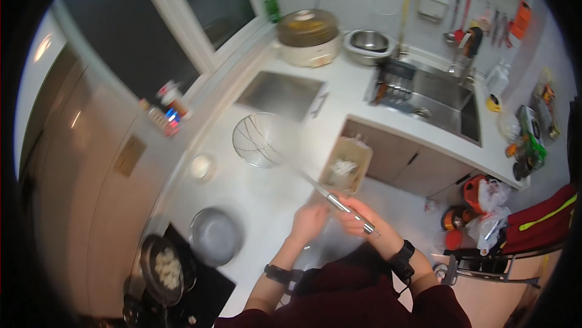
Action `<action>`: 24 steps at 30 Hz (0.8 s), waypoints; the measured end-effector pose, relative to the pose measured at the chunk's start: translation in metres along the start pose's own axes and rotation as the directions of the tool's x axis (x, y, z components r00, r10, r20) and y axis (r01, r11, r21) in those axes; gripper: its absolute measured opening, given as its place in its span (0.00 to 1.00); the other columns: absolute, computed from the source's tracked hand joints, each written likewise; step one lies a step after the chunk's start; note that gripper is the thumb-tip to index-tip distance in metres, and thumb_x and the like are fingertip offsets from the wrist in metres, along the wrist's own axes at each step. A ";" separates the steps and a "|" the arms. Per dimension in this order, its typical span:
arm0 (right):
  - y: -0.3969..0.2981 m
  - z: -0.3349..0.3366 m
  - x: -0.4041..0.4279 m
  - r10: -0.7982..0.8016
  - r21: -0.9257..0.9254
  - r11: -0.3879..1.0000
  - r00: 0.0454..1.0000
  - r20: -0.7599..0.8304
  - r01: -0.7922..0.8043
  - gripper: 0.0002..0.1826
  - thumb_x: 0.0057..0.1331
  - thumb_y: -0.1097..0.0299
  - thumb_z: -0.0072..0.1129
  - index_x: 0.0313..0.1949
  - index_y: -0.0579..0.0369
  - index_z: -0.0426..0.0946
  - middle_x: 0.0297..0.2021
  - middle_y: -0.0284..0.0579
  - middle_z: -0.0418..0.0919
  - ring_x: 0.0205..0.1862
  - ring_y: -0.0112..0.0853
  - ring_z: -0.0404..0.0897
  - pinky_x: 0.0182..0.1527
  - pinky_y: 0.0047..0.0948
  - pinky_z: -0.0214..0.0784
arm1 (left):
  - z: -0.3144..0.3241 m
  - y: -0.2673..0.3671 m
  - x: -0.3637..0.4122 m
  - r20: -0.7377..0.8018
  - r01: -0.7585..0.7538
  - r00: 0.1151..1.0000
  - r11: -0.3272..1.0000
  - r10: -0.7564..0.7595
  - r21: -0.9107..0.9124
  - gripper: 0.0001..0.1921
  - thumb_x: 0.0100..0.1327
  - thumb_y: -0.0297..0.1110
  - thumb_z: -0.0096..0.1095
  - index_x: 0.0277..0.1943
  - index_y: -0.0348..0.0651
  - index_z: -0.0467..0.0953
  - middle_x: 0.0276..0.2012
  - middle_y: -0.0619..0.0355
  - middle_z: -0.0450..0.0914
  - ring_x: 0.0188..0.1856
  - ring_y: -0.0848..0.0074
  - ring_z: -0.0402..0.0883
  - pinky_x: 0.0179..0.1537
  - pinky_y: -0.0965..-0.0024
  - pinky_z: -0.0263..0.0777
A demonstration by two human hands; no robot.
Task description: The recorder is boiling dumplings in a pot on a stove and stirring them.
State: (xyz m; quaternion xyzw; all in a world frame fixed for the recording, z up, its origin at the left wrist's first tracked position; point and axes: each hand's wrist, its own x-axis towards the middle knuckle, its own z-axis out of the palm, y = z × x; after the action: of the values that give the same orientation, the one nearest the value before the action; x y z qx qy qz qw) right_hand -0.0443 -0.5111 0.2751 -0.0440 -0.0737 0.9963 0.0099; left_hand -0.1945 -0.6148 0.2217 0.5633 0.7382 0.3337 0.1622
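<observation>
My right hand (359, 216) grips the steel handle of a wire spider skimmer (254, 141). The skimmer's round mesh basket points away from me, over the white counter; I cannot tell whether it touches the surface. Close beside the handle is my left hand (311, 221), its fingers curled and blurred, so whether it holds anything does not show. Left of my hands a grey metal bowl or pot (216, 237) sits on the counter. Farther left, a frying pan (148, 246) on the black cooktop (211, 289) contains several pale food pieces (168, 269).
A steel sheet or board (279, 94) lies farther back, before a lidded electric cooker (309, 39) and nested bowls (369, 46). The steel sink (441, 96) is at right. A beige bin (363, 164) hangs below the counter edge. A folding chair (491, 269) stands at lower right.
</observation>
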 end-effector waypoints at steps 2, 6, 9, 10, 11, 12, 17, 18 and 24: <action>-0.052 -0.001 -0.039 -0.081 0.005 0.997 0.997 0.006 0.081 0.18 0.74 0.61 0.36 0.62 0.37 0.61 0.18 0.33 0.63 0.07 0.19 0.59 0.07 0.19 0.54 | 0.035 0.033 0.049 -0.016 -0.078 0.997 0.996 0.078 -0.045 0.15 0.66 0.38 0.50 0.30 0.41 0.80 0.21 0.47 0.78 0.26 0.54 0.79 0.31 0.56 0.71; -0.158 0.002 -0.117 -0.399 -0.445 0.861 0.869 -0.294 0.245 0.21 0.71 0.60 0.44 0.62 0.40 0.60 0.17 0.33 0.64 0.10 0.21 0.63 0.11 0.23 0.57 | 0.104 0.089 0.140 0.043 -0.195 0.979 0.977 0.199 -0.092 0.15 0.66 0.39 0.51 0.30 0.42 0.81 0.21 0.47 0.78 0.27 0.55 0.79 0.31 0.58 0.72; -0.225 -0.031 -0.155 -0.760 -0.897 0.442 0.543 -0.357 0.029 0.24 0.69 0.64 0.46 0.64 0.40 0.59 0.18 0.35 0.69 0.11 0.23 0.67 0.13 0.22 0.59 | 0.142 0.124 0.194 0.093 -0.227 0.967 0.965 0.239 -0.130 0.15 0.67 0.40 0.51 0.30 0.42 0.81 0.21 0.47 0.78 0.27 0.56 0.79 0.30 0.59 0.72; -0.245 -0.051 -0.168 -0.816 -0.930 0.352 0.450 -0.362 -0.110 0.27 0.65 0.67 0.50 0.64 0.44 0.60 0.22 0.43 0.75 0.16 0.32 0.74 0.20 0.28 0.68 | 0.151 0.135 0.207 0.113 -0.222 0.965 0.966 0.237 -0.131 0.15 0.67 0.40 0.51 0.30 0.43 0.81 0.21 0.48 0.78 0.27 0.55 0.79 0.30 0.59 0.71; -0.260 -0.073 -0.179 -0.820 -0.926 0.360 0.435 -0.371 -0.111 0.27 0.65 0.67 0.50 0.64 0.44 0.60 0.22 0.43 0.75 0.16 0.32 0.74 0.20 0.28 0.68 | 0.159 0.142 0.217 0.127 -0.226 0.961 0.964 0.244 -0.139 0.15 0.67 0.40 0.51 0.30 0.43 0.81 0.21 0.48 0.78 0.27 0.55 0.79 0.30 0.59 0.71; -0.271 -0.095 -0.189 -0.910 -0.945 0.211 0.302 -0.283 -0.251 0.27 0.64 0.67 0.51 0.64 0.46 0.61 0.23 0.47 0.77 0.19 0.38 0.76 0.25 0.31 0.70 | 0.164 0.146 0.226 0.230 -0.161 0.955 0.980 0.184 -0.118 0.15 0.67 0.43 0.50 0.33 0.43 0.80 0.26 0.46 0.79 0.30 0.53 0.79 0.33 0.56 0.71; -0.305 -0.198 -0.228 -0.989 -0.748 -0.068 0.141 -0.035 -0.660 0.24 0.59 0.70 0.52 0.57 0.50 0.68 0.28 0.59 0.79 0.34 0.53 0.79 0.37 0.46 0.71 | 0.211 0.135 0.278 0.264 -0.254 0.925 0.961 0.274 -0.107 0.17 0.67 0.43 0.49 0.30 0.43 0.81 0.20 0.47 0.77 0.25 0.54 0.79 0.28 0.58 0.70; -0.309 -0.195 -0.230 -0.990 -0.746 -0.046 0.129 -0.054 -0.664 0.24 0.59 0.70 0.52 0.57 0.50 0.68 0.28 0.59 0.79 0.34 0.53 0.79 0.37 0.46 0.71 | 0.216 0.132 0.289 0.280 -0.249 0.923 0.964 0.265 -0.092 0.18 0.68 0.44 0.49 0.30 0.44 0.81 0.19 0.47 0.76 0.25 0.54 0.78 0.27 0.58 0.70; -0.334 -0.166 -0.248 -0.970 -0.645 0.116 0.054 -0.237 -0.755 0.20 0.57 0.69 0.53 0.51 0.50 0.72 0.29 0.57 0.79 0.34 0.53 0.79 0.39 0.50 0.71 | 0.238 0.150 0.377 0.549 -0.136 0.826 0.990 0.131 -0.033 0.19 0.68 0.47 0.43 0.41 0.43 0.79 0.37 0.45 0.81 0.40 0.50 0.79 0.42 0.52 0.71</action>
State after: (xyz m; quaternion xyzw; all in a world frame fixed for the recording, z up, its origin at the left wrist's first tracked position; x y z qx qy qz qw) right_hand 0.2222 -0.1632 0.1820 -0.6752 -0.6678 0.2530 0.1848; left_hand -0.0578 -0.1658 0.2020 0.6861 0.6206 0.1658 0.3415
